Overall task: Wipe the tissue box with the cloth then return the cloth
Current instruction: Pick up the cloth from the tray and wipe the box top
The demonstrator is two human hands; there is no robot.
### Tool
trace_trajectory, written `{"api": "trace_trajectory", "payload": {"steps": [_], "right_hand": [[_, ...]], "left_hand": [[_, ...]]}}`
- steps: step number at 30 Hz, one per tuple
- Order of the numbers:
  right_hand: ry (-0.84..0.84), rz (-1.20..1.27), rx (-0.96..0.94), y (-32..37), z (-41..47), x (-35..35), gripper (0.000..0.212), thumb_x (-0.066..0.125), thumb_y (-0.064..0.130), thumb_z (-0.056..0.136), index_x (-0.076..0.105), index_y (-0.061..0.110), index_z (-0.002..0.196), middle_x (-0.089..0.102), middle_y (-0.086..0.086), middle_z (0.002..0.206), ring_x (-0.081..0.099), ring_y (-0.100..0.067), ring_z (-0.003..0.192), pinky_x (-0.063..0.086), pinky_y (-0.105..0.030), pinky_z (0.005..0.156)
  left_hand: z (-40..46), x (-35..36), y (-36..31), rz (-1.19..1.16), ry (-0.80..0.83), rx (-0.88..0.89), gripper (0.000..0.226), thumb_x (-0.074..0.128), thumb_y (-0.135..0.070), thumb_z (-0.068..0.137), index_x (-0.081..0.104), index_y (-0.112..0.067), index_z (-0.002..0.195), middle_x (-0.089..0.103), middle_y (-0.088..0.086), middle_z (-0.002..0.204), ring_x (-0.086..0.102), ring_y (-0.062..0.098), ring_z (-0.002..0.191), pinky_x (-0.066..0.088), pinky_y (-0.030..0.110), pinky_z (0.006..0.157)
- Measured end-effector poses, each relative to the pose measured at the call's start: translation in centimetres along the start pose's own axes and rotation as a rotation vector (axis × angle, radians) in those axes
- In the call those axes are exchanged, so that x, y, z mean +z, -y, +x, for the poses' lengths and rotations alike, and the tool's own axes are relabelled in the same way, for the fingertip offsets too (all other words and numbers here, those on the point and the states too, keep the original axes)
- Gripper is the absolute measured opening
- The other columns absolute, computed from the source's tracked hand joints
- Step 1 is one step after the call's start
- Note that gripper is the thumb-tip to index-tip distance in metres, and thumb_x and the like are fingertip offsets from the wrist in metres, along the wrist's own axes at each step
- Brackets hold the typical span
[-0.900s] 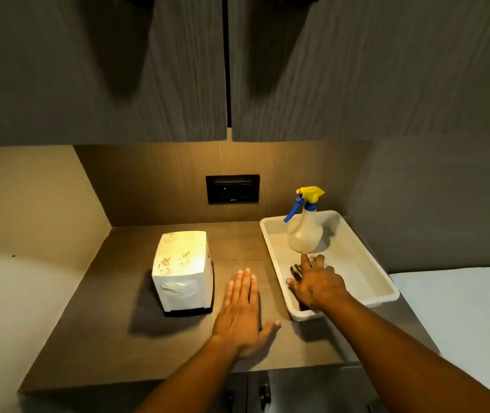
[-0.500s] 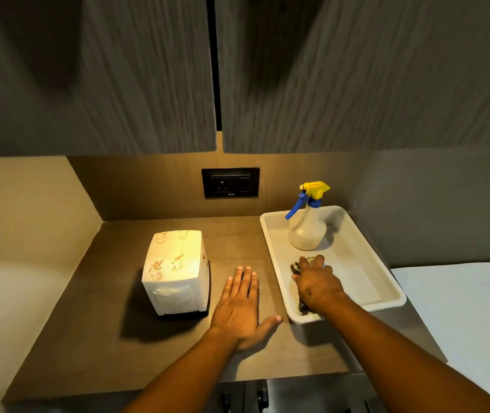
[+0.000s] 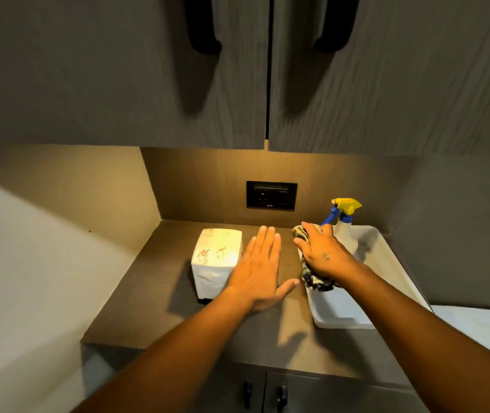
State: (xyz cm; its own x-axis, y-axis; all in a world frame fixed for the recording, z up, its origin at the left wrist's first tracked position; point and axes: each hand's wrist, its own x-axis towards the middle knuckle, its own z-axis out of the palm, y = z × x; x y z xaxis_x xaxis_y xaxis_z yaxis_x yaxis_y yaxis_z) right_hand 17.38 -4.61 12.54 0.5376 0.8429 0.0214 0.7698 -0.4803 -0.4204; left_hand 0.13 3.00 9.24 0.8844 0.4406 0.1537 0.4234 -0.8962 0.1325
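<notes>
A white tissue box [image 3: 215,259] with a faint flower print stands on the brown counter [image 3: 163,281], left of centre. My left hand [image 3: 257,271] hovers flat and open just right of the box, fingers together, thumb out. My right hand [image 3: 324,256] grips a dark patterned cloth [image 3: 315,281], lifted above the left rim of the white tray [image 3: 386,263]. Cloth ends hang out below my palm and past my fingertips.
A spray bottle [image 3: 345,225] with a yellow and blue head stands at the back of the tray. A black wall socket [image 3: 271,194] sits on the back panel. Cabinet doors [image 3: 178,70] hang low overhead. A side wall closes off the left.
My right hand has closed on the cloth and lifted it out of the tray, moving left. My left hand has risen off the counter. The camera has tilted up.
</notes>
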Motion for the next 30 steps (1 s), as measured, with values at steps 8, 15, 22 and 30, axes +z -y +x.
{"api": "trace_trajectory", "payload": {"steps": [8,15,22,30], "right_hand": [[0.061,0.113,-0.166,6.5,1.0,1.4,0.055,0.039,0.053,0.095,0.029,0.028,0.143,0.032,-0.016,0.141,0.05,-0.036,0.118,0.039,-0.044,0.099],[0.081,0.138,-0.197,10.4,3.2,3.9,0.051,0.033,0.057,0.095,0.03,0.032,0.139,0.035,-0.014,0.137,0.052,-0.034,0.112,0.04,-0.039,0.094],[0.071,0.206,-0.173,12.2,4.9,6.0,0.049,0.026,0.06,0.095,0.036,0.036,0.137,0.041,-0.011,0.128,0.048,-0.027,0.114,0.035,-0.033,0.094],[-0.188,0.294,-0.161,12.9,4.4,7.2,0.03,0.047,0.04,0.097,0.068,0.026,0.114,0.058,0.007,0.087,0.054,-0.015,0.088,0.044,-0.031,0.072]], "left_hand": [[-3.2,-3.7,5.2,0.054,-0.11,-0.111,0.109,0.034,-0.077,0.095,-0.007,-0.004,0.165,-0.014,0.017,0.174,-0.021,0.029,0.16,-0.016,0.038,0.125],[-5.5,-3.2,11.8,-0.102,-0.121,-0.216,0.129,0.022,-0.099,0.076,-0.022,-0.012,0.161,-0.031,0.006,0.169,-0.033,0.02,0.155,-0.01,0.04,0.126],[-5.9,0.0,17.4,-0.376,0.04,-0.208,0.146,0.064,-0.088,0.072,-0.029,-0.015,0.159,-0.035,0.002,0.167,-0.029,0.015,0.155,-0.007,0.04,0.131],[-2.7,2.8,19.8,-0.711,0.13,-0.149,0.158,0.083,-0.088,0.046,0.001,-0.028,0.166,0.03,0.001,0.171,0.034,0.025,0.155,0.031,0.056,0.125]]}}
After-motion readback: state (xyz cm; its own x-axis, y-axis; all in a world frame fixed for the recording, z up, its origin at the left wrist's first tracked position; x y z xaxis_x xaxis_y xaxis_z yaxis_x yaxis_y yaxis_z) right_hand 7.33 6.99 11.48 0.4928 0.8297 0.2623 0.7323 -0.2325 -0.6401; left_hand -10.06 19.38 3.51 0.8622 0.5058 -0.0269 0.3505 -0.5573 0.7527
